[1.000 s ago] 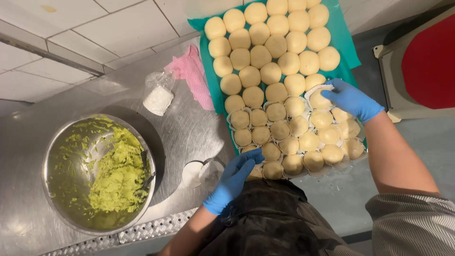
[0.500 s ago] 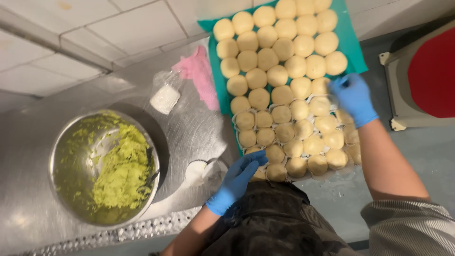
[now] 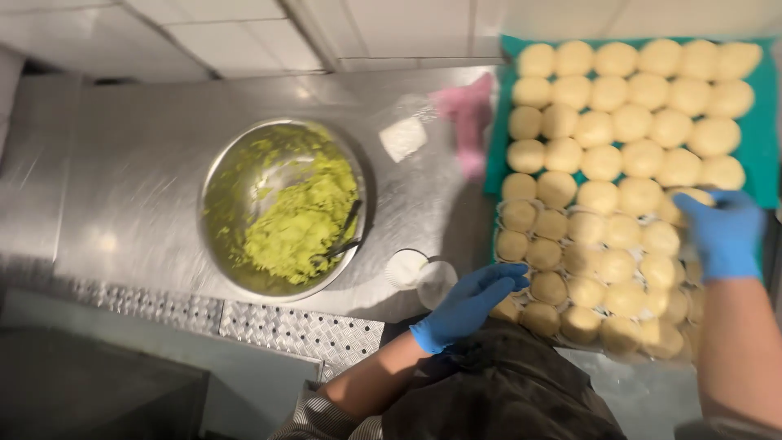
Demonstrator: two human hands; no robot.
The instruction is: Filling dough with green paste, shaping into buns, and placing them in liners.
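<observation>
Left hand (image 3: 471, 303), blue-gloved, forearm coming up from the near edge, wrist bent right. Fingers together and curled at the near-left corner of the buns (image 3: 619, 187); looks to be gripping the clear wrap there, though the pinch itself is hard to make out.

Right hand (image 3: 722, 232), also blue-gloved, bare forearm rising steeply from the near right. Fingers curled down on the right side of the buns, palm hidden; whether it grips wrap or a bun, cannot tell.

Buns: pale, round, packed in rows on a teal tray (image 3: 762, 155), right of centre. Near rows lie under glossy wrap; far rows look bare.

Left of tray: steel bowl (image 3: 220, 187) of green mash, pink cloth (image 3: 468, 122) beyond. Frame motion-blurred; tray cut off at right.
</observation>
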